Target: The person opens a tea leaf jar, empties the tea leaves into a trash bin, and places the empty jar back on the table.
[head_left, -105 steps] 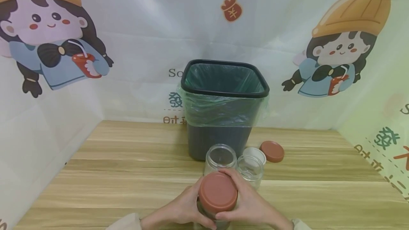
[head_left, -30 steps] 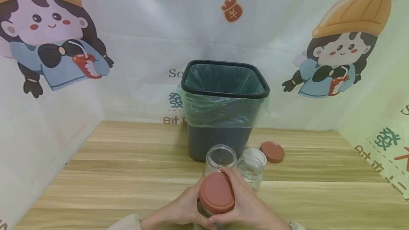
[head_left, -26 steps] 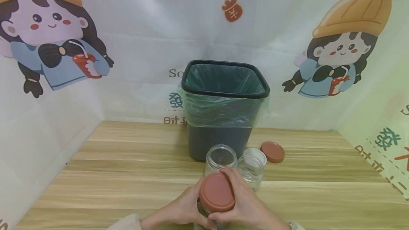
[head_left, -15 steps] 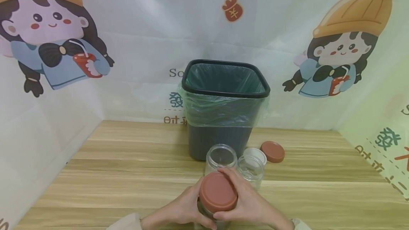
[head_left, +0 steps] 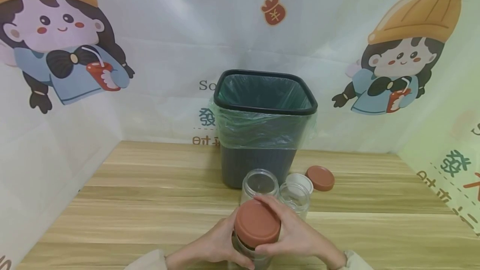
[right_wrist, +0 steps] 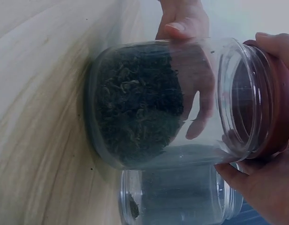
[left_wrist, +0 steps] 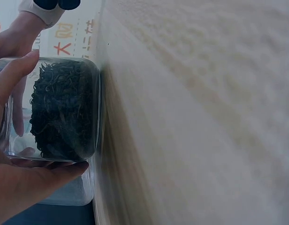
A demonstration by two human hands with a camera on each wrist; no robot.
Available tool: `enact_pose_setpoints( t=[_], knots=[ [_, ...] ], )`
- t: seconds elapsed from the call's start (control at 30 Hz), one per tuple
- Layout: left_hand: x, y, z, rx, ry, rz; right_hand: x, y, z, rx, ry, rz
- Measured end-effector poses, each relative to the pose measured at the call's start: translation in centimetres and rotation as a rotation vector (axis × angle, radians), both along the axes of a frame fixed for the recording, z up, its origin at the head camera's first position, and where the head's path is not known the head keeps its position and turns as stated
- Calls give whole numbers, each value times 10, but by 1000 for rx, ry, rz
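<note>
A clear jar (right_wrist: 135,105) stands on the wooden table, partly filled with dark, curled dried leaves that look like tea. My left hand (head_left: 219,243) grips its side, fingers and thumb wrapped round it. On top is a reddish-brown lid (head_left: 258,223), which my right hand (head_left: 298,234) grips by the rim with thumb and fingers. In the right wrist view the lid (right_wrist: 281,105) sits at the jar's mouth, with glass threads showing below it; whether it is fully loose I cannot tell. The leaves (left_wrist: 64,110) also show through the wall in the left wrist view.
Just behind stand two lidless clear jars, a larger one (head_left: 260,183) and a smaller one (head_left: 295,199). Beside them lie a white lid (head_left: 301,181) and another reddish-brown lid (head_left: 320,178). A dark bin (head_left: 258,163) with a green liner stands at the back, before a printed curtain.
My right hand has shifted its grip round the lid and back. The lid now sits slightly higher on the jar, with more of a gap under its rim. My left hand keeps its hold.
</note>
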State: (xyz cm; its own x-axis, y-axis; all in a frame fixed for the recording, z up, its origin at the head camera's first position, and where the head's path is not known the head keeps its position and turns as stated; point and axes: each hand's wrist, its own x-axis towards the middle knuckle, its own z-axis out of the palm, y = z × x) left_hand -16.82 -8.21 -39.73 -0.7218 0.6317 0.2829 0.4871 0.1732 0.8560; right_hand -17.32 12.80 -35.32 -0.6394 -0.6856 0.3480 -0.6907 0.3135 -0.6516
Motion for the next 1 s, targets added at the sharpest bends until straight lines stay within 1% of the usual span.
enact_pose_setpoints(
  t=[0.13, 0.27, 0.37, 0.47, 0.57, 0.67, 0.73, 0.9, 1.0],
  knots=[
    [0, 0, 1, -3, -19, -7, 0, 1, 3, -17, -44, 12],
    [0, -1, 2, -11, -49, -9, 0, 3, 7, -40, -53, 12],
    [0, 0, 2, -29, -60, 8, 0, 7, 10, -58, -32, -1],
    [1, 0, 2, -51, -44, 31, 0, 14, 13, -61, 12, -34],
    [1, 1, 1, -61, -29, 50, 0, 23, 15, -50, 41, -98],
    [2, 1, 1, -53, -37, 55, -1, 34, 16, -56, 49, -167],
    [2, 2, 0, -53, -32, 60, -2, 41, 16, -75, 44, -194],
    [3, 2, 0, -69, -18, 76, -2, 60, 17, -57, 65, -325],
    [3, 2, 0, -81, -10, 83, -4, 72, 16, -20, 69, -418]
  ],
)
